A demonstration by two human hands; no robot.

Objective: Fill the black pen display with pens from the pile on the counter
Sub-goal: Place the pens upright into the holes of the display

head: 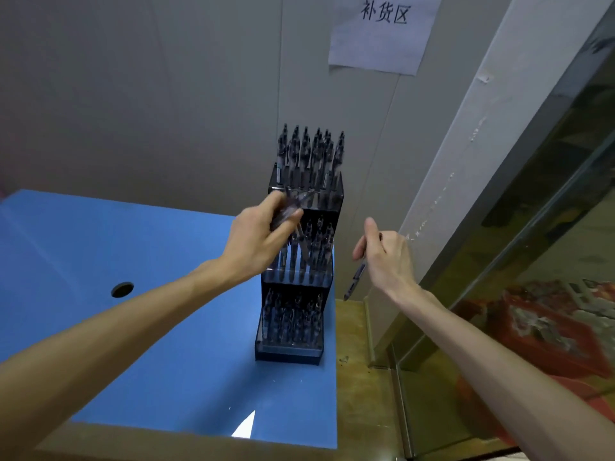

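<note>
My left hand (256, 241) has its fingers curled round a small bunch of pens (289, 207), held in front of the pen display (327, 281) at the step between its top and middle tiers. The bunch is blurred and partly buried under my fingers, so I cannot count the pens; their long axis seems to run from about 8 o'clock up to 2 o'clock, with clear barrels poking past my fingertips.

My right hand (386, 257) pinches a single pen (356, 276) between thumb and curled fingers, off to 3 o'clock of the display and apart from it. That pen slants from 1 o'clock at the hand down to 7 o'clock, its lower end hanging free beyond the counter edge; its upper part is hidden inside my hand.

The display stands upright near the right edge of the blue counter (100, 247), three stepped tiers all stocked with upright dark pens, their ends pointing to 12 o'clock. My left hand covers part of the middle tier. At 9 o'clock of the display the counter has a round hole (122, 289). A paper sign (382, 31) hangs on the wall at 12 o'clock, its top cut off by the frame.
</note>
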